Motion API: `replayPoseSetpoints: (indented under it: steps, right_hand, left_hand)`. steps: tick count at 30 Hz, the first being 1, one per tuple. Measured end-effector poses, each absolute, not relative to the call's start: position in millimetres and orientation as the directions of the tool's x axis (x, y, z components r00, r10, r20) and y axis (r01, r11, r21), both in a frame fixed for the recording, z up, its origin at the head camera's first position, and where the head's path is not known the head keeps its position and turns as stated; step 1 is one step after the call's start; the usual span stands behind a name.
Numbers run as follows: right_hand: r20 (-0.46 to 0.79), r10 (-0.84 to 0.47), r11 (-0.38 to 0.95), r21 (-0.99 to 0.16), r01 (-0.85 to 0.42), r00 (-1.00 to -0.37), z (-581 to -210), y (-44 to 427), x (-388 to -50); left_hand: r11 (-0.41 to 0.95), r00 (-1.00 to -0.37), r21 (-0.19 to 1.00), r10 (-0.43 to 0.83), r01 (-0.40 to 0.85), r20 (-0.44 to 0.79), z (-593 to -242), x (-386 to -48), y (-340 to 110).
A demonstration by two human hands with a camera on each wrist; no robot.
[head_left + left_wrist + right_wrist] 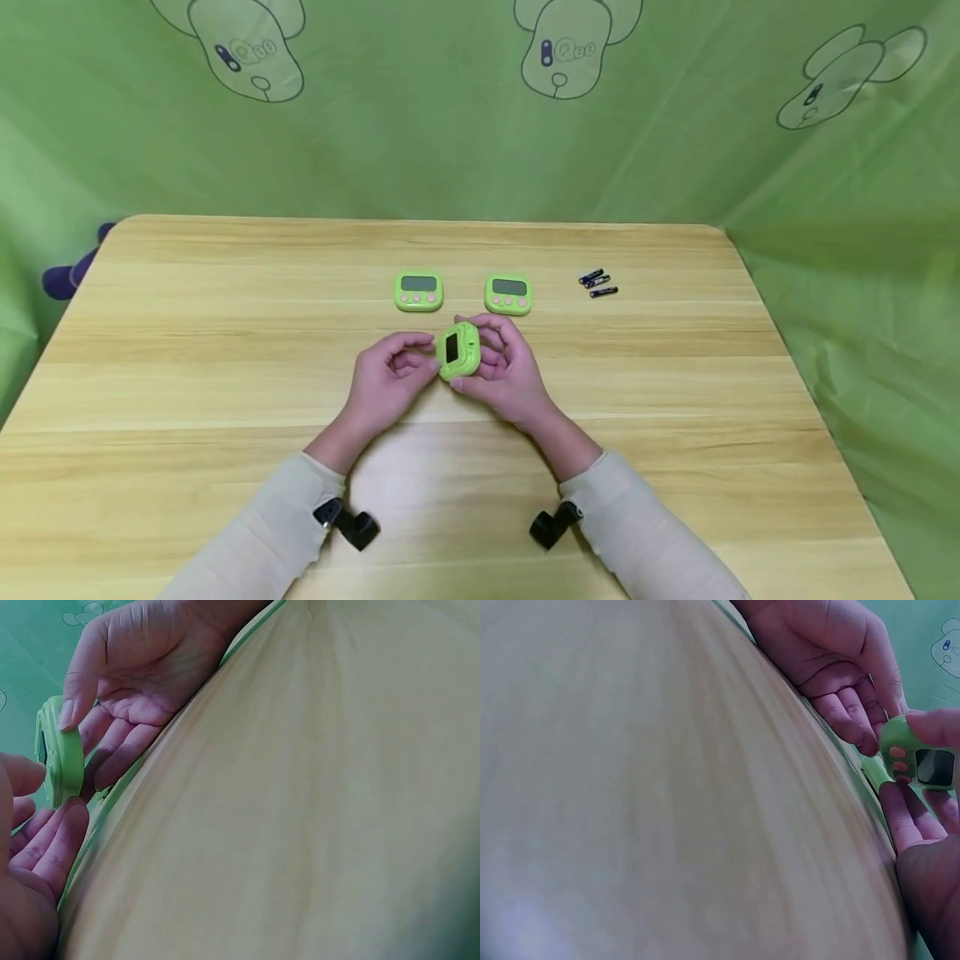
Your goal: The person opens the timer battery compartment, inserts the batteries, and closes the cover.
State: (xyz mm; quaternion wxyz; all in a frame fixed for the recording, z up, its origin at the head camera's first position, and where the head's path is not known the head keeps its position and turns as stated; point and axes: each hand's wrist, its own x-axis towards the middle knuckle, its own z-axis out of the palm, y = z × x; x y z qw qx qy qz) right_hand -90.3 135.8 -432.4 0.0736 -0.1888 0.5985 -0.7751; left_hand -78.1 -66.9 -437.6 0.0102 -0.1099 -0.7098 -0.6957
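A green digital timer (459,350) is held tilted above the table between both hands. In the head view a dark rectangle shows on its upturned side; its screen and pink buttons (898,763) show in the right wrist view. My right hand (510,375) grips it, thumb at the near edge and index finger at the far edge. My left hand (386,379) pinches its left side with thumb and fingertips, the other fingers curled below. Beyond the hands, two more green timers, a left one (418,291) and a right one (508,295), lie screen up.
Several small dark batteries (597,282) lie grouped to the right of the timers. The wooden table (187,358) ends at a green curtain (420,158) along the back and right. A purple object (67,279) pokes out past the table's left edge.
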Motion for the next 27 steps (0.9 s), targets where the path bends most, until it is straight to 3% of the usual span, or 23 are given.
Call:
replayPoseSetpoints:
  steps: [8,13,17,22,27]
  right_hand:
    - [0.184,-0.369,-0.248,-0.964,-0.095,-0.911,-431.7,136.8,-90.2]
    - [0.138,-0.371,-0.149,-0.985,-0.087,-0.919,-432.1,137.5,-89.5]
    - [0.087,-0.325,-0.071,-0.995,-0.068,-0.942,-432.1,136.2,-89.7]
    - [-0.001,-0.240,-0.101,-0.995,0.026,-0.971,-432.9,133.0,-90.4]
    - [-0.031,-0.194,-0.081,-0.996,0.047,-0.980,-431.8,128.7,-90.7]
  left_hand:
    - [0.068,-0.986,0.993,0.145,0.093,0.082,-438.2,-81.2,-67.5]
    - [0.115,-0.986,0.990,0.155,0.077,0.058,-438.3,-81.5,-67.1]
    - [0.161,-0.988,0.982,0.134,0.097,0.076,-437.7,-82.6,-67.4]
    - [0.202,-0.990,0.976,0.130,0.084,0.058,-436.9,-83.3,-68.1]
    - [0.122,-0.991,0.992,0.131,0.017,0.001,-436.2,-83.4,-67.3]
